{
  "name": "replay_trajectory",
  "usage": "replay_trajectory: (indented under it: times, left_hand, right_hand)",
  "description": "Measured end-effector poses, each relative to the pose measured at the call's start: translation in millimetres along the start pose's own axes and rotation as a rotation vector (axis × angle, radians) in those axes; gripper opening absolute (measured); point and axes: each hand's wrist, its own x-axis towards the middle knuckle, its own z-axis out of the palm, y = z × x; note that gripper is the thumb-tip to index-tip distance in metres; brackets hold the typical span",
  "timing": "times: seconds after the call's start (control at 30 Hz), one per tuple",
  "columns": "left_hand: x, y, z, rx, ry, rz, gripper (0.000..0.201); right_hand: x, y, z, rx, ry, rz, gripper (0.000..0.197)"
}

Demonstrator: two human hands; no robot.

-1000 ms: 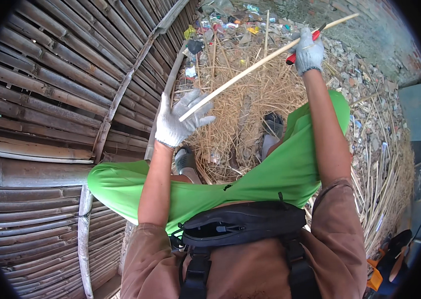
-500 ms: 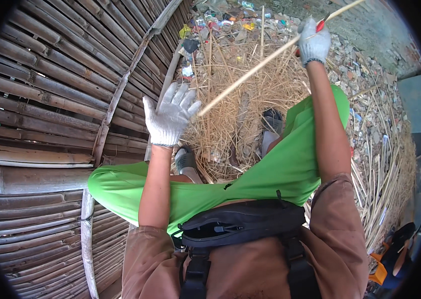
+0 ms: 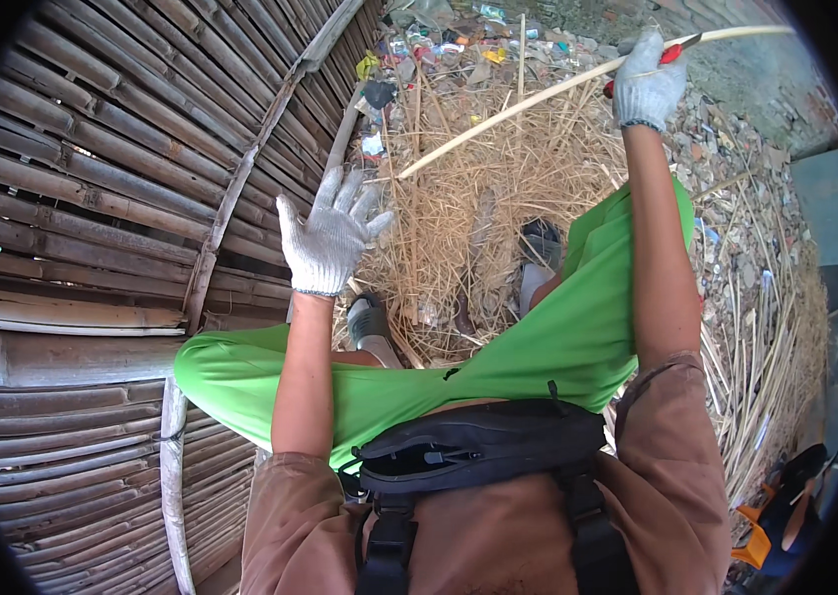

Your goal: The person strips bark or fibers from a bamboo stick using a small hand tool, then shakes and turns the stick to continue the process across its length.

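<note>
My left hand (image 3: 328,233), in a pale knit glove, is open with its palm up and fingers spread, holding nothing. My right hand (image 3: 649,89), gloved alike, reaches out to the far right, closed around a long pale bamboo strip (image 3: 518,107). In the same grip is a red-handled knife (image 3: 671,54); a bit of dark blade shows beyond the fingers. The strip bows gently, running from the far right edge down to a free end close to my left fingertips but apart from them.
Dry straw-like shavings (image 3: 458,228) cover the ground between my feet. To the left stands a bamboo slat wall (image 3: 121,188). Litter and rubble (image 3: 478,45) lie at the far side by a wall. Thin strips (image 3: 751,367) are piled at right, near an orange-and-black object (image 3: 756,540).
My right hand has moved slightly rightward with the knife and strip. The strip now bends more, and its near end has lifted away from my left hand, which shifted slightly left.
</note>
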Motion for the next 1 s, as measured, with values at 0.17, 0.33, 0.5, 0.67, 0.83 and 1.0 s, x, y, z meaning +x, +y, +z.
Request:
replay_trajectory:
  times: [0.17, 0.33, 0.5, 0.67, 0.83, 1.0]
  left_hand:
    - [-1, -19, 6, 0.042, 0.061, -0.093, 0.118]
    - [-5, -33, 20, -0.005, 0.017, -0.204, 0.123]
    - [-4, -35, 26, -0.035, 0.036, -0.221, 0.118]
    - [-12, -35, 35, -0.070, 0.036, -0.234, 0.118]
    - [-11, -39, 34, -0.092, 0.046, -0.220, 0.119]
    - [-13, -40, 41, -0.133, 0.043, -0.214, 0.117]
  right_hand:
    - [-36, -6, 5, 0.330, -0.171, 0.516, 0.036]
    - [-40, 5, 29, 0.112, 0.058, 0.363, 0.036]
    - [-17, 3, 4, 0.291, -0.046, 0.639, 0.035]
    - [-54, -12, 22, 0.265, -0.117, 0.500, 0.037]
    - [-18, 5, 10, 0.324, -0.035, 0.472, 0.037]
    - [-37, -1, 14, 0.312, -0.249, 0.489, 0.034]
